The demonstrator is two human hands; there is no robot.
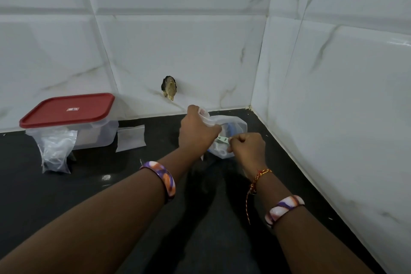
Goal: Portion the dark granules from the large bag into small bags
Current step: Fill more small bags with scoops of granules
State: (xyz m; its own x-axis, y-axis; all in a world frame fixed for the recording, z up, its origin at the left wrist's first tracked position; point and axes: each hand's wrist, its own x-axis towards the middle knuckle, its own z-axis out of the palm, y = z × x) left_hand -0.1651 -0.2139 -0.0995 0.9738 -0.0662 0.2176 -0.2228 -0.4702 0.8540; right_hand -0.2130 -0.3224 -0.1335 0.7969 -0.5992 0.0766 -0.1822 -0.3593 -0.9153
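Eyes on the large bag (231, 125) first: it sits on the black counter (89, 196) near the corner of the tiled wall (178, 51), translucent, with something blue and a pale green piece showing through it. I cannot make out the dark granules inside from here, so I am judging the fill blind.

My left hand (196, 134) is clenched on the bunched plastic at the bag's top, pulling it up and toward the wall. My right hand (248, 147) is closed tight, pinching the near edge of the plastic, as far as I can tell. The two hands look to be tugging the mouth apart.

Here is the worry. If both hands pull hard against each other, thin plastic could split or the mouth could pop open suddenly, and granules would scatter across a black counter where dark grains would be hard to spot. The bag's base is not braced by anything, so a lopsided pull could tip it sideways.

Out to the left, well apart, a small bag (130, 138) lies flat just beside a clear container with a red lid (69, 110), and another small bag (56, 151) with dark contents at the bottom leans against that container. That one looks top-heavy and could flop over if the counter gets jostled.
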